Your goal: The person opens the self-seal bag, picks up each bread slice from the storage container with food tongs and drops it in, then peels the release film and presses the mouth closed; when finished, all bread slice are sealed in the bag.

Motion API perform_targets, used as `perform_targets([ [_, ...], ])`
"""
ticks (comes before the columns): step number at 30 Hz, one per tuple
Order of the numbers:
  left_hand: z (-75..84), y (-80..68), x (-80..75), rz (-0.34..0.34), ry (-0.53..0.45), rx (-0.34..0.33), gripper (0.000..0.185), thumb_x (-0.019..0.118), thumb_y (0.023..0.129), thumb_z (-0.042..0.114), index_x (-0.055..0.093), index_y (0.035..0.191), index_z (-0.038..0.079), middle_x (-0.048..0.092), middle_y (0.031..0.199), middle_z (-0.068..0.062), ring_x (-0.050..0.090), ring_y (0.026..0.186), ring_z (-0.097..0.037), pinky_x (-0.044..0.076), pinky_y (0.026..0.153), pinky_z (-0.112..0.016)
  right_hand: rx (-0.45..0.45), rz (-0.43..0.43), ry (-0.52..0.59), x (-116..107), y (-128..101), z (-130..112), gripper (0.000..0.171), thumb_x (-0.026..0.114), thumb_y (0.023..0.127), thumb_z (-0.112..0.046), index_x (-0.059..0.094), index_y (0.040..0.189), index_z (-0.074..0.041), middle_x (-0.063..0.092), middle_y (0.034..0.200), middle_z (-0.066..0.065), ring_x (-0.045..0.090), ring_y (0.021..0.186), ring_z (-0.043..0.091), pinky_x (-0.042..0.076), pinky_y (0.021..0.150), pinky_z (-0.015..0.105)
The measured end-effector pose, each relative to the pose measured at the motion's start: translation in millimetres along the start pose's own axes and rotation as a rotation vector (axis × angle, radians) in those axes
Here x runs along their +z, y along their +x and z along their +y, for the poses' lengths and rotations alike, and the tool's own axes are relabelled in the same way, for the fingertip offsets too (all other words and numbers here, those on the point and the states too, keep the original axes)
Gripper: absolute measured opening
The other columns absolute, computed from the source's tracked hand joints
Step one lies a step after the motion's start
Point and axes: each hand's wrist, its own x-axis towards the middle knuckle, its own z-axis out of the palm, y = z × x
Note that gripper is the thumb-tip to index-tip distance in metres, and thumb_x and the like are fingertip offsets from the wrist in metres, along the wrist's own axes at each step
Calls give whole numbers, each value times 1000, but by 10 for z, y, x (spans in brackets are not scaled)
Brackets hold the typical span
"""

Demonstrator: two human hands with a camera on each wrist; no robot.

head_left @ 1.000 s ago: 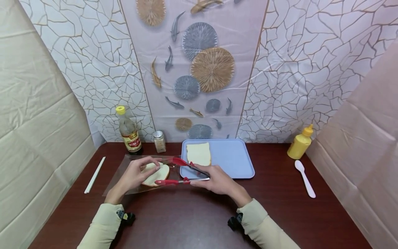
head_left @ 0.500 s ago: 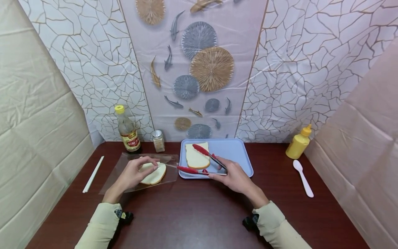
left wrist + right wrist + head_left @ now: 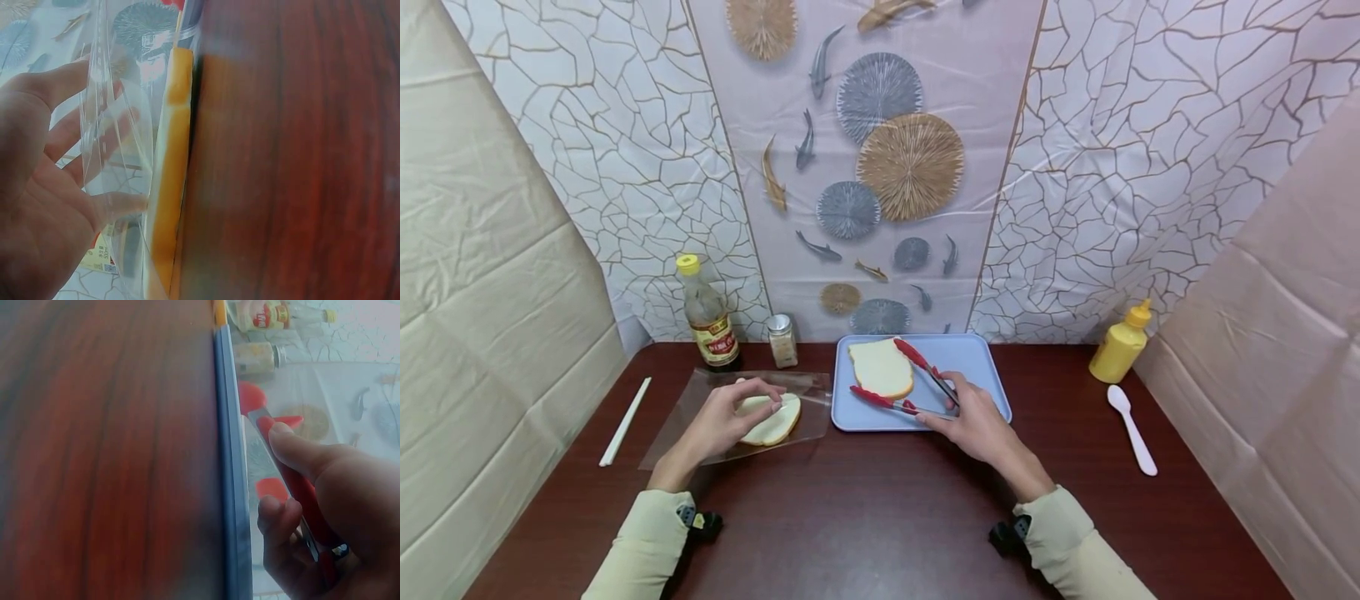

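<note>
Red-tipped metal tongs [image 3: 910,385] straddle a white bread slice [image 3: 882,369].

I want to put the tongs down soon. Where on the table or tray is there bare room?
The blue tray's right half, beyond the bread slice, is bare. So is the table between both sleeves, and between tray and white spoon. Crowded: back left, around bottle, shaker and bag.

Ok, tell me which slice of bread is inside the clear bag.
The slice on the left, under the left hand, lies inside the clear bag. The other slice sits bare on the blue tray, between the open red tongs.
</note>
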Motion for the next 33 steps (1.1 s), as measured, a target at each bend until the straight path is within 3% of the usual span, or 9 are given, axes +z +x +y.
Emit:
perform_targets([
  [4,-1,1,-1,-4,12,1,12,82,99,21,81,111,18,81,114,10,69,116,-8,57,104,-48,21,7,-11,-91,-81,112,90,87,90,-54,50,154,-2,67,99,11,61,94,22,52,81,37],
  [7,3,6,-3,-8,21,1,11,82,99,20,81,110,19,81,114,10,69,116,-8,57,104,-41,37,7,-17,-186,-169,232,88,86,91,-55,52,152,-2,72,119,17,65,105,26,57,87,41],
  [11,18,3,-2,-17,23,-7,12,82,99,20,81,111,20,82,115,9,69,118,-8,56,104,-36,77,-2,-23,-313,-272,385,88,83,91,-60,53,152,-3,68,141,22,66,117,30,60,98,50],
  [14,22,-3,10,-16,15,0,11,82,99,20,81,110,20,82,117,8,70,118,-9,57,104,-43,105,-12,-20,-373,-312,449,90,82,91,-63,53,152,-3,68,142,22,66,117,31,59,98,51],
  [19,18,-4,37,-14,1,24,10,82,99,17,80,108,17,82,119,5,72,118,-9,58,102,-50,112,-17,-12,-365,-291,442,91,81,89,-67,56,149,-4,72,128,20,65,108,27,56,90,43],
  [25,5,2,50,-11,1,46,8,82,99,16,80,106,18,83,118,3,74,117,-10,58,100,-45,131,-19,-11,-267,-158,328,92,82,90,-64,55,151,-2,68,141,23,65,113,29,58,93,45],
  [28,-4,3,53,-5,12,60,9,82,98,16,80,105,20,83,117,4,74,116,-12,58,100,-38,145,-38,-7,-216,-75,251,91,83,90,-63,54,152,-3,73,115,19,65,97,26,56,81,41],
  [31,-7,4,51,-5,17,61,9,83,98,16,80,105,21,83,118,5,74,117,-11,57,100,-36,160,-52,-10,-168,-22,182,90,83,89,-63,55,152,-6,63,88,9,58,81,20,47,69,35],
  [33,-10,4,48,-5,16,56,9,83,98,17,80,106,20,83,118,5,74,117,-11,56,101,-35,162,-53,-14,-144,-13,157,90,82,89,-64,54,153,-7,59,82,5,56,77,19,44,67,34],
])
